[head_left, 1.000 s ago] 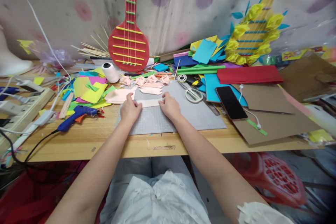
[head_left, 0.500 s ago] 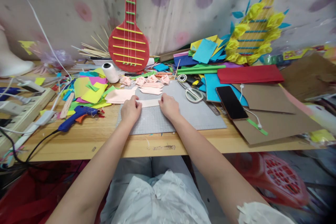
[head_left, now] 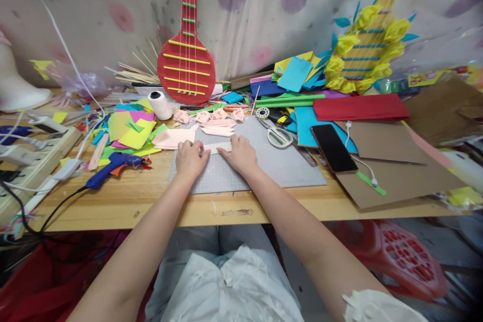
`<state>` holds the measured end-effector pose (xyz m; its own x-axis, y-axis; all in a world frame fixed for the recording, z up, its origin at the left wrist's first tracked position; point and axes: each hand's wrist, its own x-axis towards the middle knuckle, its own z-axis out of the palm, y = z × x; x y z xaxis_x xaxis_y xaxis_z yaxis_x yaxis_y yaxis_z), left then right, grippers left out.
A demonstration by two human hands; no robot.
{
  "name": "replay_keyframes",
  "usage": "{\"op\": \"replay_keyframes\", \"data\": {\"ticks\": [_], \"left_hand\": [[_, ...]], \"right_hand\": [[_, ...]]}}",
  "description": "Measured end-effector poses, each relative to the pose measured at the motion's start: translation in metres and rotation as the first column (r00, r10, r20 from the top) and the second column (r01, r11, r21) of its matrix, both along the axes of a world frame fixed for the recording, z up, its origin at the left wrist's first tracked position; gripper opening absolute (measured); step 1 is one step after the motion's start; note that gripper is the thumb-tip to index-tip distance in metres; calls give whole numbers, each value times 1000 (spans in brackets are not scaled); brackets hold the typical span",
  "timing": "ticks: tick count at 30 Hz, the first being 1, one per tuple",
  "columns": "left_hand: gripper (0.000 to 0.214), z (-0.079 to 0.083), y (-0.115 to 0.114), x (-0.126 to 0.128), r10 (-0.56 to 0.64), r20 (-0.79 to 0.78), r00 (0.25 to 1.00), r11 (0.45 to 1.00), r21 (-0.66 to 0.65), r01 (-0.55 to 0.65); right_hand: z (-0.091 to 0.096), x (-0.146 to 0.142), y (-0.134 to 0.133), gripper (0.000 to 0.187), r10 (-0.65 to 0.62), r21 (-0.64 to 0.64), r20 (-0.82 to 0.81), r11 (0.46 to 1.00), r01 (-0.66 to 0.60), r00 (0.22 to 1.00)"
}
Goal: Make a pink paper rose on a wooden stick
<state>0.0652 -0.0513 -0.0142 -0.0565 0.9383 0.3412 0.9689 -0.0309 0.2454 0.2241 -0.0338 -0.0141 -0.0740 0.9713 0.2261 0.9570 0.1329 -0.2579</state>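
A pale pink strip (head_left: 215,148), of paper or thin foam, lies low over the grey cutting mat (head_left: 271,166). At its left end my left hand (head_left: 191,160) is closed on it, thumb against fingers. My right hand (head_left: 241,153) grips the other end, its thumb pointing inward along the strip. Just beyond my hands are pale pink cut pieces (head_left: 218,131) and a larger pink sheet (head_left: 171,138). Behind those sit several pink paper flowers (head_left: 203,116). White-handled scissors (head_left: 279,137) rest on the mat to the right.
A blue glue gun (head_left: 113,167) lies left, near a power strip (head_left: 41,166). A thread spool (head_left: 159,105) stands behind the pink sheet. To the right, a phone (head_left: 333,148) rests on brown cardboard (head_left: 396,181). A red paper lute (head_left: 186,68) leans at the back.
My hands have come closer together along the strip, and less of it shows between them. My thumbs now point inward.
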Motion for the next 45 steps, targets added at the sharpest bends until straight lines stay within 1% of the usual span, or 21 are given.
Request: {"op": "replay_keyframes", "data": {"ticks": [2, 4, 7, 11, 12, 15, 17, 20, 23, 26, 28, 30, 34, 36, 39, 41, 43, 45], "left_hand": [[32, 1, -1, 1, -6, 13, 1000, 1000, -1, 6], [35, 2, -1, 2, -6, 22, 1000, 1000, -7, 6], [34, 2, -2, 3, 0, 42, 999, 1000, -10, 0], [32, 2, -1, 2, 3, 70, 998, 1000, -9, -2], [32, 1, -1, 2, 5, 73, 997, 1000, -13, -4], [33, 1, -1, 1, 18, 68, 997, 999, -32, -15], [33, 2, -1, 1, 24, 61, 998, 999, -44, -21], [34, 2, -1, 2, 25, 47, 999, 999, -39, -23], [33, 2, 0, 2, 24, 49, 999, 999, -35, -22], [28, 3, 1, -1, 30, 77, 997, 996, -85, -24], [21, 3, 2, -4, 14, 106, 994, 992, -125, 0], [17, 2, 4, -9, -29, 152, 988, 990, -132, 50], [32, -3, 6, -18, -94, 315, 944, 990, -72, 122], [35, -6, 7, -21, -93, 401, 911, 992, -44, 120], [35, -8, 8, -22, -50, 477, 877, 998, 0, 57], [35, -8, 8, -21, -44, 456, 889, 999, 18, 40], [38, -7, 7, -19, -83, 386, 919, 997, 22, 81], [43, -5, 6, -18, -126, 336, 933, 992, 20, 126]], "right_hand": [[0, -3, -3, 58, 2, 29, 11, 1000, -3, 1000], [0, -5, -5, 59, 5, 33, 21, 999, -6, 1000], [1, -6, -6, 53, 1, 14, 27, 1000, -1, 1000], [3, 1, -5, 35, 6, -37, 31, 999, -5, 1000], [4, 4, -4, 34, 17, -56, 33, 998, -15, 999], [5, 10, -3, 38, 41, -92, 25, 995, -39, 999], [5, 10, -3, 37, 45, -68, 0, 997, -45, 999], [2, 5, -3, 32, 83, 33, -42, 996, -81, 996], [-1, 0, -4, 36, 143, 124, -48, 983, -136, 989], [-3, -1, -3, 40, 164, 143, -41, 977, -156, 986], [-4, 0, -2, 37, 154, 129, -46, 981, -147, 987], [-6, 2, -1, 33, 137, 98, -50, 986, -131, 989], [-8, 6, 1, 39, 113, 42, -57, 993, -111, 992], [-8, 7, 2, 40, 108, 30, -72, 994, -106, 992], [-6, 8, 2, 41, 93, 26, -102, 996, -90, 990], [-5, 8, 2, 41, 122, 49, -113, 992, -117, 986], [-4, 9, 1, 42, 198, 75, -106, 979, -191, 974], [-4, 9, 1, 45, 271, 89, -94, 961, -263, 958]]}}
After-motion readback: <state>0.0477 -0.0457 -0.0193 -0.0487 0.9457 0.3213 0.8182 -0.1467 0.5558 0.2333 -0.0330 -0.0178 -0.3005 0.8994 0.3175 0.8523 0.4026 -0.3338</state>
